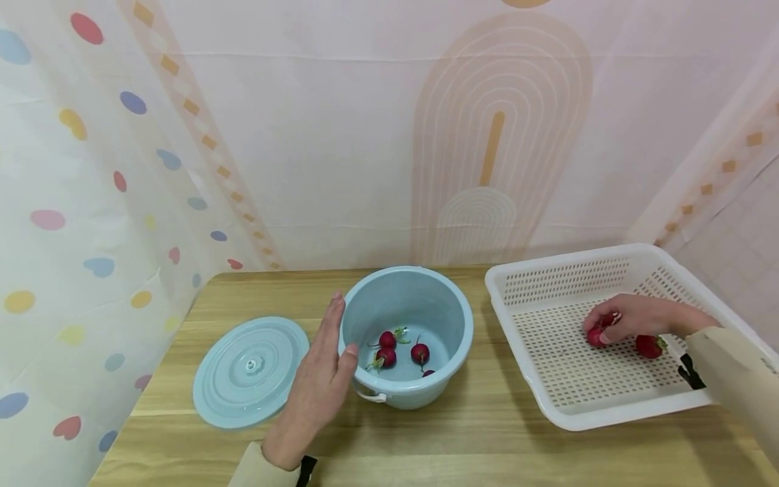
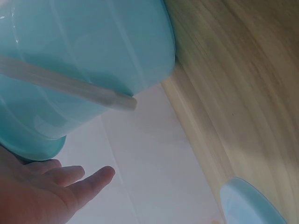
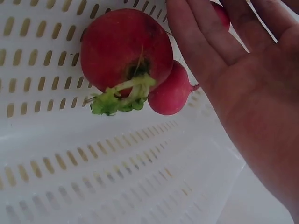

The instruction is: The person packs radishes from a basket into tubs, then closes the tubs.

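My left hand (image 1: 316, 379) has its fingers straight, with the fingertips and thumb at the left rim of a light blue bucket (image 1: 414, 304). Several red radishes (image 1: 420, 353) with short green stems lie on the bucket's bottom. At the right, my right hand (image 1: 645, 314) reaches into a white perforated basket (image 1: 633, 413) and pinches a radish (image 1: 594, 337) between thumb and fingers. In the right wrist view a large radish with leafy stem (image 3: 124, 51) and a smaller radish (image 3: 170, 91) lie beside that hand; the pinched radish is mostly hidden behind the fingers.
Left of the bucket, a round light blue lid (image 1: 251, 365) lies flat on the wooden table (image 1: 438, 446). The bucket's handle (image 2: 70, 84) hangs down against its side. A patterned curtain (image 1: 341, 155) stands behind the table and along its left.
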Motion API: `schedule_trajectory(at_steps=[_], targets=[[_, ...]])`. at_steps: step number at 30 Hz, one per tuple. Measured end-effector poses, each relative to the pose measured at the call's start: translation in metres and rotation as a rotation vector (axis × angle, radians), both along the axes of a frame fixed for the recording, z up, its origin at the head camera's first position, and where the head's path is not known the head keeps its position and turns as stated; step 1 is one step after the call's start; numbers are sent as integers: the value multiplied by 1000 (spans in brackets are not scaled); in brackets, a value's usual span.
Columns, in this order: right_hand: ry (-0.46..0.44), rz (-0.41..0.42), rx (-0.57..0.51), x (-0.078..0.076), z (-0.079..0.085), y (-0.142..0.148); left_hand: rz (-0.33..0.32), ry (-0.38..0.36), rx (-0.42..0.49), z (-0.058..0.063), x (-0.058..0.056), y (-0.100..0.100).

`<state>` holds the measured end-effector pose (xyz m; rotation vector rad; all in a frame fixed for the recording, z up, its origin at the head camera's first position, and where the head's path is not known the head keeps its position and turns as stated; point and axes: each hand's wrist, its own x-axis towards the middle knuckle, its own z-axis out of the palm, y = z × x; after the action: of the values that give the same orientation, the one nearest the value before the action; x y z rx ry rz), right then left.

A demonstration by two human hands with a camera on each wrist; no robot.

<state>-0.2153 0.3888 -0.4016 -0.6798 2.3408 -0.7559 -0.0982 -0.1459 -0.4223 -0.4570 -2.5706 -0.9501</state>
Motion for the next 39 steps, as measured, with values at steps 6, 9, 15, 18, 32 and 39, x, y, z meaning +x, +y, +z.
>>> schedule_trajectory(at_steps=[6, 9, 15, 18, 32, 39], targets=[[15, -9, 19, 1, 3, -1, 2, 3, 9, 0, 0, 0], [46, -16, 43, 2, 8, -2, 4, 0, 7, 0, 0, 0], [92, -41, 18, 4, 23, 0, 2, -2, 3, -1, -1, 1], [169, -51, 24, 7, 31, 2, -4, 0, 4, -2, -2, 3], [420, -162, -72, 25, 62, 1, -8, -14, 8, -1, -6, 10], [468, -211, -173, 35, 70, -1, -6, -14, 13, -1, -8, 11]])
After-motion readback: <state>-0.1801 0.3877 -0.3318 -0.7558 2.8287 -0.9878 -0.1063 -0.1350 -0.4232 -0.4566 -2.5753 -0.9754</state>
